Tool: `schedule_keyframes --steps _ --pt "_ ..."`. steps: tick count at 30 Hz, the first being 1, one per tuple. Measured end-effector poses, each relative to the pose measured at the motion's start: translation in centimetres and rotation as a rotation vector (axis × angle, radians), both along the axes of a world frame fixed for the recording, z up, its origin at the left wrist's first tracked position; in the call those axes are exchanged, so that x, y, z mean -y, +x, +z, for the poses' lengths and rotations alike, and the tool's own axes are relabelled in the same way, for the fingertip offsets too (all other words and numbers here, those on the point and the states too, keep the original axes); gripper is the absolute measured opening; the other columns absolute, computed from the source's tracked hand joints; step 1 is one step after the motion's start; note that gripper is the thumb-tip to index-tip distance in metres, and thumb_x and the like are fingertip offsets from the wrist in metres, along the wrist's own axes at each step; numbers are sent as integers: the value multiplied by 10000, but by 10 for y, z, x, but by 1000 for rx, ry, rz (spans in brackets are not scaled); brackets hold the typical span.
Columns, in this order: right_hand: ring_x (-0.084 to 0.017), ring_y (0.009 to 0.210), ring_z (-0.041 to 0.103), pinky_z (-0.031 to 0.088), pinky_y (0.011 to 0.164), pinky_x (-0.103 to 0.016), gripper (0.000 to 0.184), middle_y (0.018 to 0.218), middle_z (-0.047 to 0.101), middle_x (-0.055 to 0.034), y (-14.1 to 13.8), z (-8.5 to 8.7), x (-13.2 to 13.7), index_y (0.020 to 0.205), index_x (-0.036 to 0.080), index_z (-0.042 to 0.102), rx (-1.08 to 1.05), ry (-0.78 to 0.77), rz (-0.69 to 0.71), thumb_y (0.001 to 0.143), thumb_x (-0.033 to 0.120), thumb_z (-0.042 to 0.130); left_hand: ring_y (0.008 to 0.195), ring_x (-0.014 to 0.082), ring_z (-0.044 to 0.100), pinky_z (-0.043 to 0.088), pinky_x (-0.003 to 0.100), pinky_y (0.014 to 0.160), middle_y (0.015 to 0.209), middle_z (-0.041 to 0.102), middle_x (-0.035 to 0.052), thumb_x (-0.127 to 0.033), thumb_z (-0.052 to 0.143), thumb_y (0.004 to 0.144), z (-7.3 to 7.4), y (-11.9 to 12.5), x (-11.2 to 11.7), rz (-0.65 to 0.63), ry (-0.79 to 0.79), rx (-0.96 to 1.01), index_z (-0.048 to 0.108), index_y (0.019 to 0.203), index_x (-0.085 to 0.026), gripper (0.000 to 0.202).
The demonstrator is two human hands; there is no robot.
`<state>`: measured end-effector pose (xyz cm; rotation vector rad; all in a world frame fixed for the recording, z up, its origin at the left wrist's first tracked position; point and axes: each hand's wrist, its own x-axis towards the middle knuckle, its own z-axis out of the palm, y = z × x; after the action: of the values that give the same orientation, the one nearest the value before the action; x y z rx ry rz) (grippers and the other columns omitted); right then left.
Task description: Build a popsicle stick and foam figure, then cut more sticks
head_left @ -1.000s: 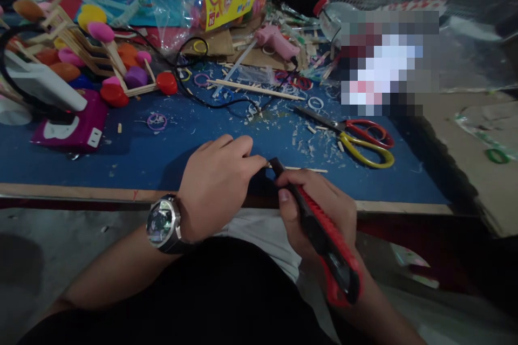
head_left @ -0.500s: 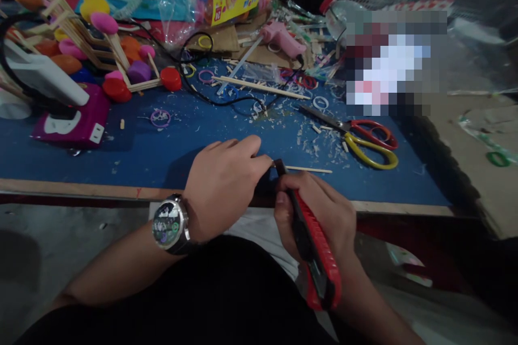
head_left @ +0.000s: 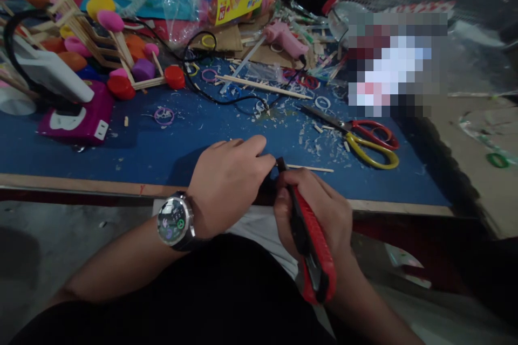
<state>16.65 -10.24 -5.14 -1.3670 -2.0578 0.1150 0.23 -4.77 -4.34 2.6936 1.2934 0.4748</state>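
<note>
My left hand, with a wristwatch on the wrist, pinches one end of a thin wooden stick that lies on the blue board near its front edge. A red and black utility knife is gripped in my right hand, and its tip meets the stick right beside my left fingertips. Both hands are closed and almost touch each other.
Scissors with red and yellow handles lie to the right among wood shavings. A pink glue gun, a black cord, small rubber rings and long sticks are farther back. A stick-and-cap model and a purple box stand at left.
The knife's handle has swung a little to the left and more upright in my right hand. My left hand stays pinched on the stick. The view has shifted slightly.
</note>
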Motion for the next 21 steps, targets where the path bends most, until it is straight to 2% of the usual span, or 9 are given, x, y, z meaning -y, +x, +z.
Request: schedule_keyframes --steps 9,14,21 --pt "-188 682 585 454 660 -321 126 749 623 -9 -2 -7 1 898 222 546 55 75 -4 882 100 523 763 215 575 336 373 650 852 611 22 -182 618 956 0 0 -2 -16 52 -28 748 941 -225 139" --pt "-184 681 597 460 652 -320 119 749 628 -7 -1 -5 -1 889 230 526 48 61 6 889 112 509 906 260 564 387 391 728 883 625 50 -156 626 947 -1 -2 -5 -75 105 -35 749 935 -200 131" --pt "-151 616 582 443 594 -290 150 729 618 17 0 1 -3 859 245 507 -41 1 -10 889 97 503 867 251 534 401 398 724 885 609 64 -122 589 949 2 -3 -8 -126 51 -3 753 945 -175 173"
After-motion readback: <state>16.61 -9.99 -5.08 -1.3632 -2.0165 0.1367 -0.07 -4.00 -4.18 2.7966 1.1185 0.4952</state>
